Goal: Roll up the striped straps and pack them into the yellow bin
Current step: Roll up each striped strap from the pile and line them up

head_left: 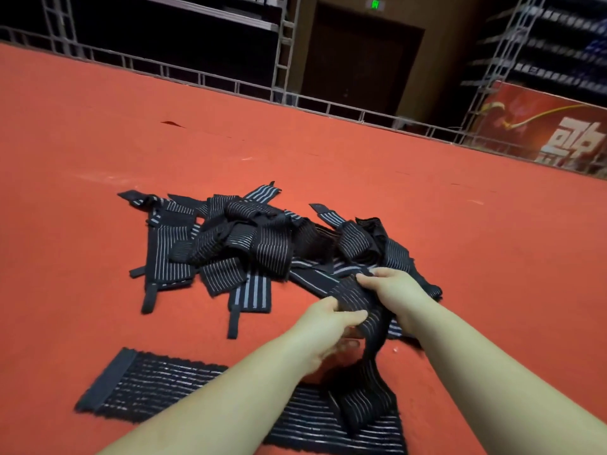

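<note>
Sprawling across the red carpet (pixel 98 152), the scene opens at nine o'clock with the loose heap of striped straps (pixel 230 244), black bands with pale grey lines, piled over one another and trailing tabbed ends toward seven and eleven o'clock. Down at seven o'clock lies a wide flat strap (pixel 147 385), spread out on the carpet with its plain dark end pointing to the left edge, its far part running under the forearms toward five o'clock.

Moving to centre, the left hand (pixel 328 326) has its fingers curled round a held strap (pixel 364 310), thumb on top, gripping it where the band bends and drops. That strap hangs from the grip in a twisted length down onto the flat one at six o'clock. Just beside it at one o'clock from the left hand, the right hand (pixel 397 290) pinches the same strap's upper part, fingertips clamped on the fabric at the near edge of the heap. Both hands are grasping this one band, near each other, over the carpet.

Off at twelve o'clock a metal truss rail (pixel 197 77) borders the carpet, with a dark door (pixel 361 57) behind it under a green exit sign (pixel 374 3). Far out at two o'clock stands a red banner (pixel 542 126) with pale characters. No yellow bin is in view.
</note>
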